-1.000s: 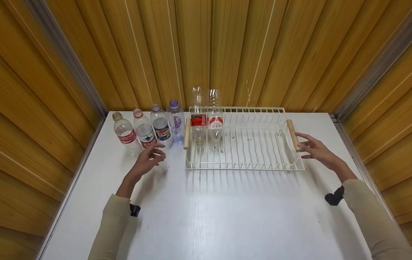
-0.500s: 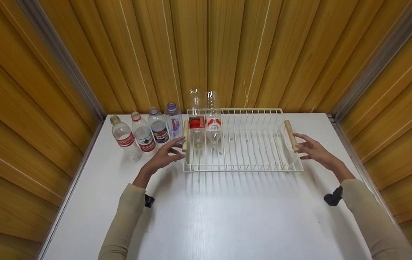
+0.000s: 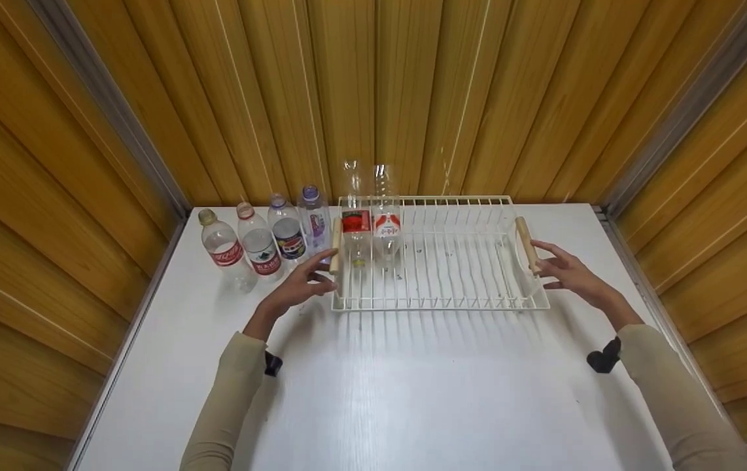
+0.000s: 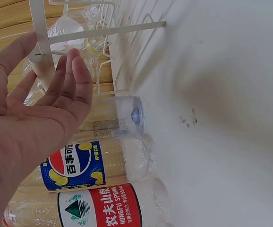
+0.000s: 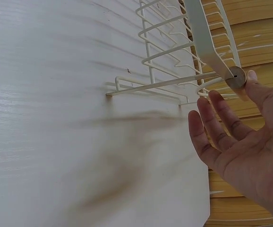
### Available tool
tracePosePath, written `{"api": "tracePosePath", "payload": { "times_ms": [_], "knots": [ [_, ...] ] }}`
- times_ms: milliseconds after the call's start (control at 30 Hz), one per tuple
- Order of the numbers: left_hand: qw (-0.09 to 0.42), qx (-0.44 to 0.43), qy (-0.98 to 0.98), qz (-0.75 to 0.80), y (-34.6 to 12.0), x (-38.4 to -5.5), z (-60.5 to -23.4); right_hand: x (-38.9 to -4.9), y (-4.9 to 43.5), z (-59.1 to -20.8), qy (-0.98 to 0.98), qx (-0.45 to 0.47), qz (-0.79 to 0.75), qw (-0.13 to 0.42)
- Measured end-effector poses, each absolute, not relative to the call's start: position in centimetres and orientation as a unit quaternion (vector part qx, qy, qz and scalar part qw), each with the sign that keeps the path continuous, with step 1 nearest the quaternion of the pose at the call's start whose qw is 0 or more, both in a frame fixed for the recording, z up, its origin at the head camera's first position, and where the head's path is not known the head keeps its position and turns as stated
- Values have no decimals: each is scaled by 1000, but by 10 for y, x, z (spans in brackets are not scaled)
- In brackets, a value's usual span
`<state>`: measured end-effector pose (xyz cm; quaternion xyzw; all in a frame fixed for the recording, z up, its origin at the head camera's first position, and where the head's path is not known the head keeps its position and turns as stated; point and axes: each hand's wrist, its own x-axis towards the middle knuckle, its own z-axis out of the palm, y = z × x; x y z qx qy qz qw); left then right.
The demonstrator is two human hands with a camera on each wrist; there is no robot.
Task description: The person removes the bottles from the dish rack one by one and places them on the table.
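A white wire dish rack (image 3: 442, 309) with wooden handles stands on the table. At its left handle (image 3: 336, 242) is my left hand (image 3: 292, 291); in the left wrist view its fingers lie loosely bent against the handle. My right hand (image 3: 573, 275) touches the right handle (image 3: 525, 239). In the right wrist view one fingertip meets that handle's round end (image 5: 235, 77), while the other fingers stay relaxed and apart from it. Two clear plastic bottles lean in the rack's left slots, a red-labelled bottle (image 3: 356, 221) and a white-and-red-labelled bottle (image 3: 387, 226).
Left of the rack, several uncapped plastic bottles stand in a row: a red-labelled bottle (image 3: 227, 254), a Nongfu Spring bottle (image 3: 265, 260), a Pepsi bottle (image 3: 292, 243) and a purple-necked bottle (image 3: 315, 222). Wood-patterned walls (image 3: 413, 98) enclose the white table (image 3: 413, 392).
My left hand has moved right from beside the bottles to the rack's left handle. The right hand keeps its place at the other handle. The rack has not visibly moved.
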<state>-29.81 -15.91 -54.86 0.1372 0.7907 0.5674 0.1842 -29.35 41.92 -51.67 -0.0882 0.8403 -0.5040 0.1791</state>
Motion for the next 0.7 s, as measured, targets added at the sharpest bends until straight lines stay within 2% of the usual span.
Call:
{"api": "tracePosePath", "payload": {
  "times_ms": [300,700],
  "knots": [
    [197,106,779,586,-154,-299,-553,-293,419,-517,838,-92,-508,176],
    [217,113,758,605,-155,-300,-556,-297,422,-510,860,-103,-469,172]
  ]
}}
